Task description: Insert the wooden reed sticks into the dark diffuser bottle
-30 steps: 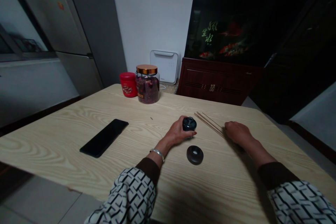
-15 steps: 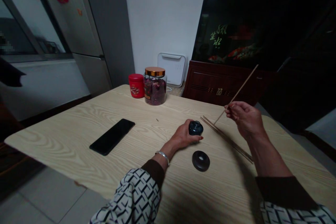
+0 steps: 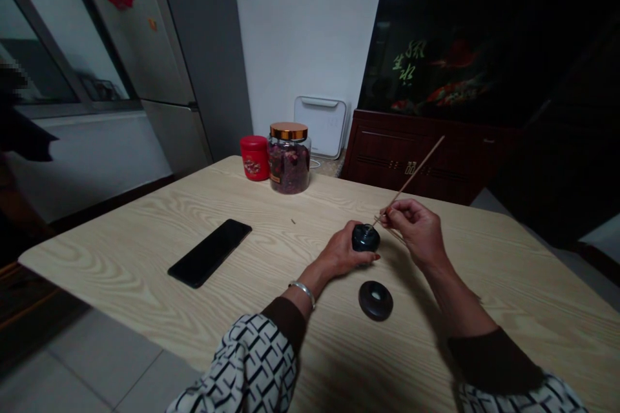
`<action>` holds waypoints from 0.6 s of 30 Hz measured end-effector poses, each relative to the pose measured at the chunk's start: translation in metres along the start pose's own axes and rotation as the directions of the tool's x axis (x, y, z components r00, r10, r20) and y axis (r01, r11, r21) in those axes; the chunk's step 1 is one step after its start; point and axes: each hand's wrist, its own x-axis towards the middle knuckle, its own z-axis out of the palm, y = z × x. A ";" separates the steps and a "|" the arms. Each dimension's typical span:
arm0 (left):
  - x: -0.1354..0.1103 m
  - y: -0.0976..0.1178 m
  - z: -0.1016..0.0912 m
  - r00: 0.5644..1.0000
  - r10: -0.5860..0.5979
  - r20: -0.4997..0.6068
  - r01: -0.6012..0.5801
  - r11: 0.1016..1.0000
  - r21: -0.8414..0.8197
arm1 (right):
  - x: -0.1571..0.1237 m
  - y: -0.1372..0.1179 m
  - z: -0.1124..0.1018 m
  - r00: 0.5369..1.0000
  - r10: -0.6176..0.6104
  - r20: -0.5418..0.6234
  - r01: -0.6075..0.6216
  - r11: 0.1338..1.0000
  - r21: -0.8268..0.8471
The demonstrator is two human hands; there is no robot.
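My left hand [image 3: 343, 251] is wrapped around a small dark round holder [image 3: 365, 237] standing on the wooden table [image 3: 145, 239]. My right hand [image 3: 416, 232] pinches one thin incense stick [image 3: 416, 171], tilted up to the right, with its lower tip at the holder's top. Behind my right hand, several more sticks [image 3: 393, 233] lie on the table, mostly hidden. A dark round lid or base [image 3: 375, 300] with a pale centre lies just in front of the holder.
A black phone [image 3: 210, 252] lies on the left of the table. At the far edge stand a red tin [image 3: 255, 157] and a glass jar [image 3: 289, 157] with a copper lid. A dark wooden cabinet [image 3: 416, 155] and fridge [image 3: 188, 58] stand behind.
My right hand picked one stick from the pile, lifted it, then brought it left and down to the holder's top. My left hand kept hold of the holder.
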 end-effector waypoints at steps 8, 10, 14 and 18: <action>0.001 -0.002 0.002 1.000 -0.020 -0.002 0.020 1.000 -0.016 | 0.001 0.019 -0.029 0.996 0.020 0.091 0.003 0.969 -0.249; 0.001 -0.003 0.002 1.000 -0.020 -0.003 0.020 1.000 -0.016 | 0.013 0.021 -0.057 0.998 0.037 0.056 -0.014 0.933 -0.359; 0.001 -0.002 0.002 1.000 -0.019 -0.002 0.019 1.000 -0.008 | 0.028 0.042 -0.110 0.984 0.128 0.124 0.016 0.633 -0.774; 0.001 0.000 0.001 1.000 -0.023 -0.001 0.023 1.000 -0.006 | 0.026 0.073 -0.126 0.927 0.326 0.185 0.030 0.428 -0.903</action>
